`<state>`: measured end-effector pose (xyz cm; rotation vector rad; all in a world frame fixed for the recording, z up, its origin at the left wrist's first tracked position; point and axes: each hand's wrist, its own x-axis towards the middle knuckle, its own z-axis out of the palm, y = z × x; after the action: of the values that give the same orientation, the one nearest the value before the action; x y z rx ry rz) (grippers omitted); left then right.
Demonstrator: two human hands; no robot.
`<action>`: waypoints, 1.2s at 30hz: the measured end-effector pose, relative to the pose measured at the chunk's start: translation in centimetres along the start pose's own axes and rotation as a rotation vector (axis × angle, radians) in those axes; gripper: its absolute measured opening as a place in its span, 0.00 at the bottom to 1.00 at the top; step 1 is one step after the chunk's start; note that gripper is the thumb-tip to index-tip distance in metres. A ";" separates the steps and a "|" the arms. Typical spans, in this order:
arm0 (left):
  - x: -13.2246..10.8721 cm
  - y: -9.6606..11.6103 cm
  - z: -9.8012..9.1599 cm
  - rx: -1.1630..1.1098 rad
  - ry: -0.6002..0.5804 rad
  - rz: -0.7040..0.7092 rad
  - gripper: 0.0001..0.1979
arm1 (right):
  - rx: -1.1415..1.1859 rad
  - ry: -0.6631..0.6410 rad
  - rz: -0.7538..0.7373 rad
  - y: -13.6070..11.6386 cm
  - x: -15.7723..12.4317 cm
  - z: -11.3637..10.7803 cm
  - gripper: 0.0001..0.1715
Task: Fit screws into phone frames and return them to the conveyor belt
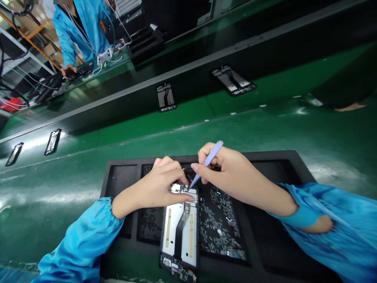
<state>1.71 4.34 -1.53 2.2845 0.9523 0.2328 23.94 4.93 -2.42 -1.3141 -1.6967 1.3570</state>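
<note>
An opened phone body (180,232) with a silver frame and a dark ribbon cable down its middle lies over the front of a black compartment tray. My left hand (161,181) is closed round the phone's upper end, its thumb across the frame and its fingers at the top edge. In my right hand (226,167) are slim pale-purple tweezers (209,159), pinched between thumb and fingers. Their tip points down at the phone's top edge, close to my left fingertips. Whether the tip grips anything is too small to tell.
The black tray (269,251) holds many tiny loose parts (219,226) beside the phone. On the green line beyond lie more phone bodies, including one straight ahead (165,97) and one to the right (233,80). A person in blue (85,27) works across the line.
</note>
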 end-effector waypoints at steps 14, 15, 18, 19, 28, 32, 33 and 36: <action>0.1 0.2 -0.2 0.031 0.017 0.012 0.11 | -0.182 -0.054 -0.301 0.3 -0.6 -4.0 0.14; 0.1 0.2 -0.1 0.046 0.019 0.012 0.11 | -0.226 -0.038 -0.326 0.3 -1.1 -4.2 0.13; 0.1 -0.1 0.4 0.103 0.041 0.017 0.12 | -0.287 -0.035 -0.420 0.4 -2.9 -4.6 0.09; 0.1 -0.1 0.5 0.124 0.049 0.021 0.12 | -0.289 -0.049 -0.452 0.6 -3.4 -4.7 0.09; -2.8 5.3 3.5 0.371 0.306 0.386 0.10 | -0.557 0.085 -0.681 2.7 -6.4 -5.2 0.12; -4.3 6.2 5.9 0.613 0.239 0.388 0.11 | -0.627 0.086 -0.683 3.4 -7.3 -4.9 0.12; -4.5 6.0 6.3 0.620 0.228 0.368 0.12 | -0.633 0.085 -0.673 3.6 -7.3 -4.9 0.12; -4.7 5.3 7.0 0.615 0.179 0.357 0.15 | -0.681 0.074 -0.665 4.0 -7.4 -4.9 0.14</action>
<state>4.03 -5.17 -3.25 3.0462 0.7632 0.3355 32.05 -0.22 -3.79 -0.9358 -2.3549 0.3512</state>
